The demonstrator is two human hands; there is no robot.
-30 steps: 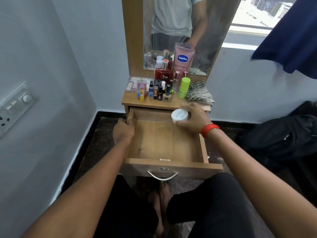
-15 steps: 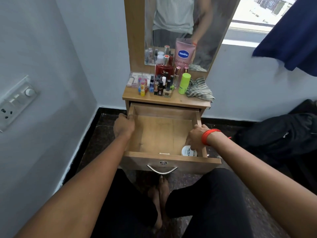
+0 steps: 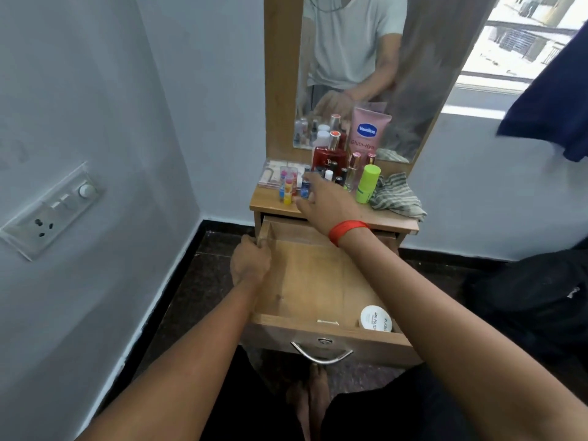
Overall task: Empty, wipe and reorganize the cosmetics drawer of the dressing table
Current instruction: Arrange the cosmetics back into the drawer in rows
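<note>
Your left hand [image 3: 251,264] grips the drawer [image 3: 286,323] by its side wall near the 10 o'clock corner, fingers curled over the edge. Your right hand [image 3: 327,202] reaches out at 12 o'clock over the tabletop [image 3: 270,203], fingers loose and holding nothing, their tips just beside the small bottles [image 3: 288,186]; motion blur hides any contact. The white jar [image 3: 375,318] sits tucked into the drawer's 5 o'clock corner against the front board, with bare floor from there to the back wall. The striped cloth [image 3: 397,195] droops over the tabletop's 3 o'clock edge.
</note>
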